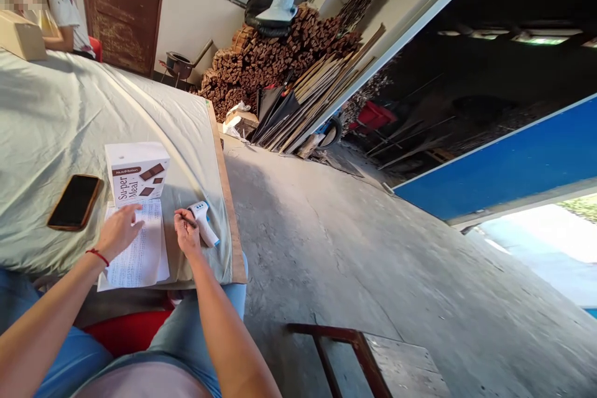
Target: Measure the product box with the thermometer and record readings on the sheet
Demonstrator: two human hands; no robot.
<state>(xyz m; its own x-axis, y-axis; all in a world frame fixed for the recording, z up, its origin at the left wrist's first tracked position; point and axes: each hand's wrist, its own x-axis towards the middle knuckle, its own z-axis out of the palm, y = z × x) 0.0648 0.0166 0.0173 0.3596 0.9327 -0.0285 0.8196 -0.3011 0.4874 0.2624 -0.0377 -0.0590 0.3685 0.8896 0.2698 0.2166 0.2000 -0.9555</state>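
My left hand [120, 231] rests on the printed sheets of paper [140, 261], fingers apart, its tips close to the foot of a white box [137, 171] marked "Super Meal". Pinched in my right hand [187, 236] is a dark pen [189, 221], held over the cloth just right of the sheets. Beside that hand, close to the table's right edge, lies a white and blue infrared thermometer [204, 224]. A phone [74, 201] with a black screen and brown case lies left of the box. Small writing on the sheets is too fine to read.
A pale cloth covers the table [56, 112], whose wooden edge runs along the right. Across it sits another person [65, 9] by a cardboard box [21, 34]. A wooden chair [359, 348] stands on the concrete floor to my right. Bundled firewood [275, 50] is stacked against the wall.
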